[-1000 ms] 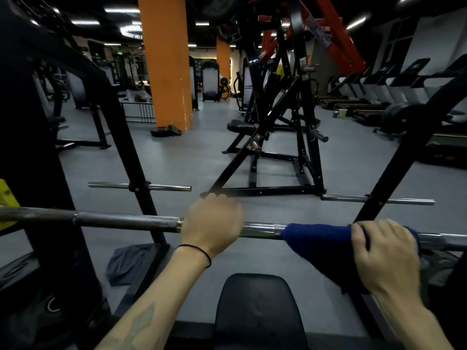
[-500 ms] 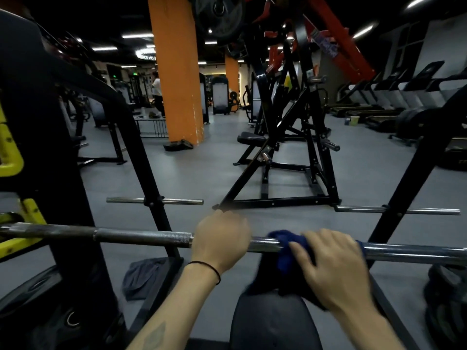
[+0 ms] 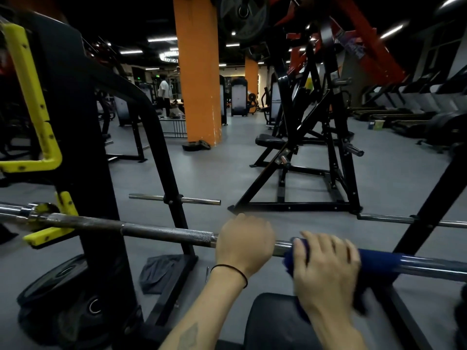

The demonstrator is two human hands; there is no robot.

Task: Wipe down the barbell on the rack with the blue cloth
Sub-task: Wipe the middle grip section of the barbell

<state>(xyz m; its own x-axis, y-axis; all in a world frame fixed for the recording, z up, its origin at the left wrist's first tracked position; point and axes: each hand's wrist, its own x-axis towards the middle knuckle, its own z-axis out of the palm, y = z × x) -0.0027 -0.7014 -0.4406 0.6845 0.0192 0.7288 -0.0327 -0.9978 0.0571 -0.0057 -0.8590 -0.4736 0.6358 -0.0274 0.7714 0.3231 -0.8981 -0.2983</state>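
Observation:
The steel barbell [image 3: 161,232] lies across the black rack [image 3: 83,137], resting on a yellow hook [image 3: 48,233] at the left. My left hand [image 3: 243,245] is closed around the bar near its middle. Just to its right, my right hand [image 3: 326,263] presses the blue cloth [image 3: 374,261] around the bar. The cloth wraps the bar to the right of my fingers and hangs down under my palm.
A black bench pad [image 3: 275,322] sits below my arms. Weight plates [image 3: 58,281] lean at the rack's left foot, beside a grey rag [image 3: 159,271] on the floor. A black plate-loaded machine [image 3: 310,147] and an orange pillar [image 3: 199,72] stand ahead. Treadmills [image 3: 404,117] line the far right.
My right hand slid the blue cloth leftward along the bar until it nearly met my left hand. The view has tilted up and left. My left hand kept its grip.

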